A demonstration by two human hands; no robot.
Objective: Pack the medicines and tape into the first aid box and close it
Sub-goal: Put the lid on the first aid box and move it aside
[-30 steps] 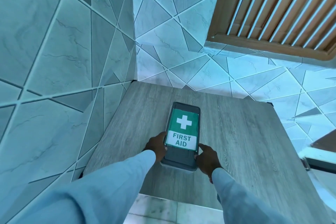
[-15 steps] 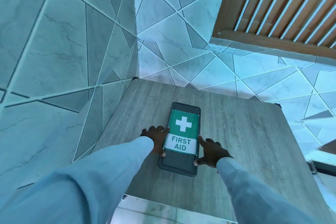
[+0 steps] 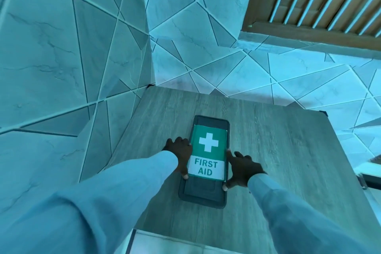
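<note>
A dark grey first aid box [image 3: 203, 194] lies flat on the wooden table [image 3: 288, 161], lid down, with a green label showing a white cross and "FIRST AID". My left hand [image 3: 181, 153] rests against the box's left side, fingers curled along the edge. Against the right side lies my right hand [image 3: 240, 170], its thumb near the lower edge of the label. Both hands clasp the box between them. No medicines or tape are visible outside the box.
The table stands in a corner of tiled walls [image 3: 61, 47], with a wooden slatted frame [image 3: 321, 6] at the upper right. A pale tiled floor strip [image 3: 165, 243] shows beyond the table's near edge.
Both hands slid forward along the box's sides, from its near end to the middle. The box stays flat on the table in about the same place.
</note>
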